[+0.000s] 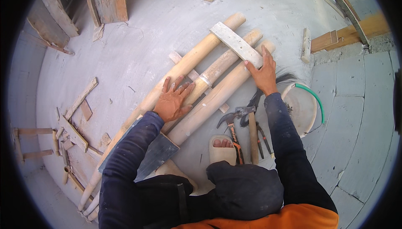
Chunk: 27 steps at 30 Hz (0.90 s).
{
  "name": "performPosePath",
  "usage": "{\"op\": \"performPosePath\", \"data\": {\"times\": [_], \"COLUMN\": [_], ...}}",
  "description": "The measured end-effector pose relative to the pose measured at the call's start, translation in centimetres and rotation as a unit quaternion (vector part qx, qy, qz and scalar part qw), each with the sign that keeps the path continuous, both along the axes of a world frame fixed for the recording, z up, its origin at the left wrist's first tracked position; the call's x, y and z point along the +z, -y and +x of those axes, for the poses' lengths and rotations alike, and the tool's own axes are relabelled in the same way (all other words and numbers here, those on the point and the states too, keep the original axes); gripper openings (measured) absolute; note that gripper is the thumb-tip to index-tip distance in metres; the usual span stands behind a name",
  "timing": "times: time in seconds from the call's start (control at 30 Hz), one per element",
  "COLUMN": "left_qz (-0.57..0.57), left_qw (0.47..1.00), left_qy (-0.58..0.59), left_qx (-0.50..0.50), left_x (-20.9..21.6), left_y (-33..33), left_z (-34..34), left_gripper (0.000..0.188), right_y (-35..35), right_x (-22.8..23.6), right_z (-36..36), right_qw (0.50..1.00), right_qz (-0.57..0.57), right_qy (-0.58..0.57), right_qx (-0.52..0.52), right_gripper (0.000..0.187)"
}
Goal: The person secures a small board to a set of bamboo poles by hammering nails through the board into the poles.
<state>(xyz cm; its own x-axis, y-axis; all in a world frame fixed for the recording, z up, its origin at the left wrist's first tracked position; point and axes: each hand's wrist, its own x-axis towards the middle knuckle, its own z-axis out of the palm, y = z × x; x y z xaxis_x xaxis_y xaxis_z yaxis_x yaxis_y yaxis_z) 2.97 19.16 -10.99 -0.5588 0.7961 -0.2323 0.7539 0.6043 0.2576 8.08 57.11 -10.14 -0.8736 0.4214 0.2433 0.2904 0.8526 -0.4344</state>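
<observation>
Three long pale round poles (226,80) lie side by side, running from the lower left to the upper right. A short flat whitish board (235,41) lies across their far ends. My right hand (264,74) grips the board's near right end, thumb on one side and fingers on the other, above the rightmost pole. My left hand (172,102) lies flat with spread fingers over the middle pole and reaches toward the left one. A thin wooden crosspiece (193,75) passes under the poles. Near my body a dark grey board (157,155) lies against them.
By my foot lie an orange-and-black claw hammer (235,143), a wooden-handled hammer (253,139) and pliers (264,141). A round white bucket (307,107) with a green hose-like rim stands right. Wood scraps (74,132) litter the left floor; boards (109,0) stand at the back.
</observation>
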Motion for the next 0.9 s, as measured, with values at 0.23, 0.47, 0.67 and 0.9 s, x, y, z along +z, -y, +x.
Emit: {"op": "performPosePath", "data": {"times": [0.23,0.47,0.67,0.9], "left_qz": [-0.001,-0.006,0.0,0.024], "left_qw": [0.957,0.889,0.88,0.899], "left_qy": [0.148,0.332,0.348,0.321], "left_qx": [0.251,0.317,0.323,0.297], "left_x": [3.4,-3.0,-2.5,1.3], "left_y": [14.9,17.2,18.5,17.1], "left_z": [-4.9,-2.8,-1.7,-5.4], "left_gripper": [0.104,0.11,0.103,0.099], "right_y": [7.3,5.5,6.7,4.5], "right_x": [-6.3,-8.7,-7.0,-6.0], "right_z": [5.7,3.3,3.3,3.5], "right_qw": [0.724,0.727,0.751,0.746], "right_qz": [-0.667,-0.655,-0.626,-0.629], "right_qy": [0.05,0.185,0.196,0.209], "right_qx": [-0.172,-0.096,-0.081,-0.069], "right_gripper": [0.108,0.101,0.098,0.1]}}
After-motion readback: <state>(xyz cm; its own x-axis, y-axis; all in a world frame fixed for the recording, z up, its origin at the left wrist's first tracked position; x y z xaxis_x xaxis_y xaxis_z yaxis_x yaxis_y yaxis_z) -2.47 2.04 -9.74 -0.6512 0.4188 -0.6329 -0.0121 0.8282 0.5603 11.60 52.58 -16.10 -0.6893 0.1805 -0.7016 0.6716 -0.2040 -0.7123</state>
